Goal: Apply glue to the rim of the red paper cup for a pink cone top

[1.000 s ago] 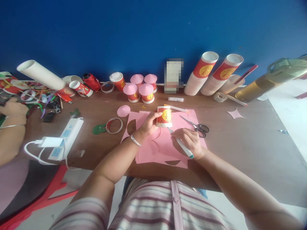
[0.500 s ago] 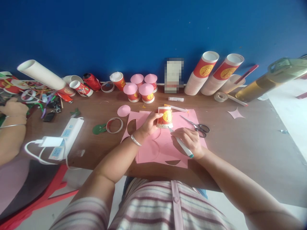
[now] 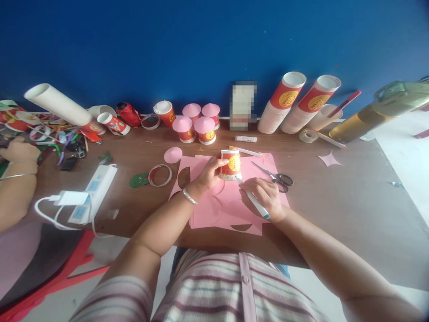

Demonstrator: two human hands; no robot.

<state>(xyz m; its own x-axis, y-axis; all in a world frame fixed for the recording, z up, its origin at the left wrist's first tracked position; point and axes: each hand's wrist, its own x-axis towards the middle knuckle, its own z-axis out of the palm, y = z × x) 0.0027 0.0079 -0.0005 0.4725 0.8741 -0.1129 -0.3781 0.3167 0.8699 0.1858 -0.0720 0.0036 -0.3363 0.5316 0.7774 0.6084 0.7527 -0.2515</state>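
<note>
A red paper cup (image 3: 230,163) with a yellow emblem is gripped by my left hand (image 3: 211,172) above pink paper (image 3: 208,210). Its white band at the lower end carries some drawn marks. Closed around a white marker (image 3: 256,204) with a teal end is my right hand (image 3: 266,197). The marker's tip is at the cup's lower band; whether it touches, I cannot tell. Black-handled scissors (image 3: 278,178) lie on the paper to the right, with a white and orange pen (image 3: 246,152) just behind the cup.
Several cups with pink cone tops (image 3: 205,129) stand behind the paper. Farther right are stacked paper cups (image 3: 281,103), a tape roll (image 3: 308,135) and a large bottle (image 3: 362,117). On the left lie a power strip (image 3: 95,190) and another person's hand (image 3: 20,152).
The cup has turned slightly in my left hand, its yellow emblem shifting to the right. My right hand and the marker have barely moved.
</note>
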